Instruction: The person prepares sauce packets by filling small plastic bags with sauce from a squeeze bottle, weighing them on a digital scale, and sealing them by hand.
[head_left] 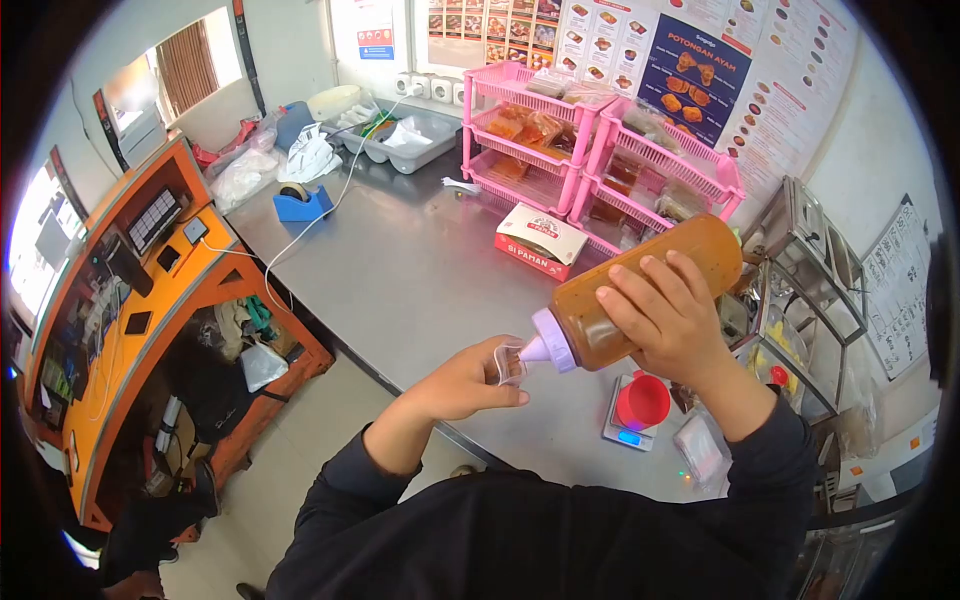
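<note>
My right hand [672,318] is wrapped round a large squeeze bottle [715,255] of orange-brown sauce, tilted with its purple cap and nozzle [552,342] pointing down to the left. Held in my left hand [465,382] is a small clear plastic cup [508,362], its opening turned toward the nozzle, whose tip is right at the rim. Both hands are above the steel table. Under my right hand, a red cup [643,402] stands on a small digital scale [630,437] with a lit blue display.
A red-and-white box [540,243] lies before pink stacked baskets [530,130] filled with packets. Further left are a grey tray [415,145] and a blue tape dispenser [302,204] on the steel table [380,270]. An orange desk [190,270] stands left; a glass-sided cabinet [800,320] is right.
</note>
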